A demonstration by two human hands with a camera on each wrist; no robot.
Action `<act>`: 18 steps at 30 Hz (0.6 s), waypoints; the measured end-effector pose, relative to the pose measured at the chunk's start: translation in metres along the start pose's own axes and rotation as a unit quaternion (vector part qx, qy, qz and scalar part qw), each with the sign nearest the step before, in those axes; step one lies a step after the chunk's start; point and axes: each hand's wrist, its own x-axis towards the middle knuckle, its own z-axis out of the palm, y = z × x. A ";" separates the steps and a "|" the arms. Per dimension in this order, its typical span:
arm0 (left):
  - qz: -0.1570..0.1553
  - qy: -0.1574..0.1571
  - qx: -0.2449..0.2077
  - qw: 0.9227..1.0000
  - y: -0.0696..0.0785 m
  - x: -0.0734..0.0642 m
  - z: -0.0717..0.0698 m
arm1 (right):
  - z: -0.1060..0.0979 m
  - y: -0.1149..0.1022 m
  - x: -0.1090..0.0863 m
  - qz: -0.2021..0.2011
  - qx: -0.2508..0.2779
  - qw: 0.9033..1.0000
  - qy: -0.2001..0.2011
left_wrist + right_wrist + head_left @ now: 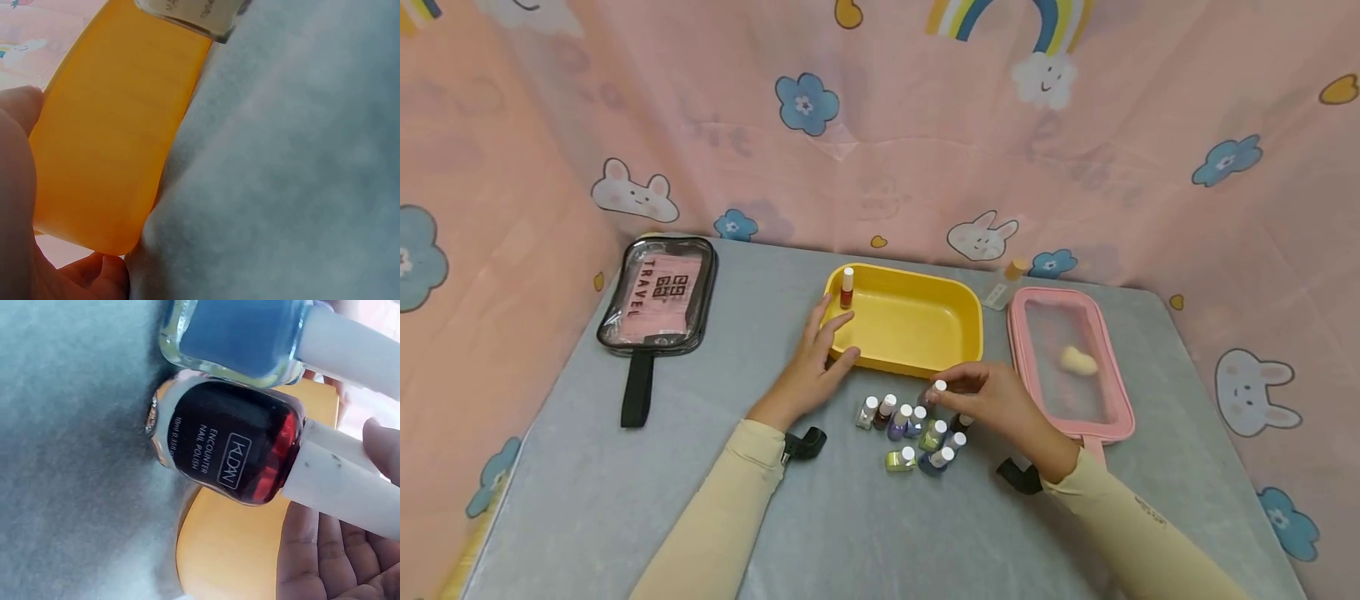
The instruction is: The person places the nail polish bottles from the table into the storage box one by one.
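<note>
Nail-polish bottle (936,388) pinched between right fingers (961,372), left fingers (832,327) spread against yellow tray (917,325)

Pink cartoon-print fabric (895,167) behind and beside the grey-topped table (835,525) suggests a curtained-off workspace.

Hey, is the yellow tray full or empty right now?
Nearly empty: the yellow tray shows just one red nail polish bottle inside, toward its left end; the rest looks bare.

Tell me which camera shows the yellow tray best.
The head view: the yellow tray shows nearly whole, inside included. The left wrist view shows only its outside; the right wrist view, parts behind bottles.
</note>
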 end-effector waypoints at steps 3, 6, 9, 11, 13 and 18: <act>0.003 0.002 -0.001 1.000 0.000 0.000 0.000 | -0.002 -0.005 -0.001 0.005 -0.008 1.000 0.003; 0.004 0.000 0.000 1.000 0.000 0.000 0.001 | -0.009 -0.018 -0.003 0.000 -0.027 1.000 0.010; 0.004 -0.003 0.000 1.000 0.001 0.001 0.000 | -0.023 -0.036 0.004 -0.020 -0.018 0.999 0.018; 0.003 -0.003 -0.001 1.000 0.002 0.001 0.000 | -0.032 -0.050 0.019 -0.039 -0.007 0.999 0.024; 0.002 -0.001 -0.001 1.000 0.002 0.001 -0.001 | -0.039 -0.064 0.041 -0.056 0.006 0.998 0.020; -0.005 -0.003 0.000 1.000 0.002 0.001 0.000 | -0.034 -0.084 0.114 -0.068 -0.017 0.997 0.010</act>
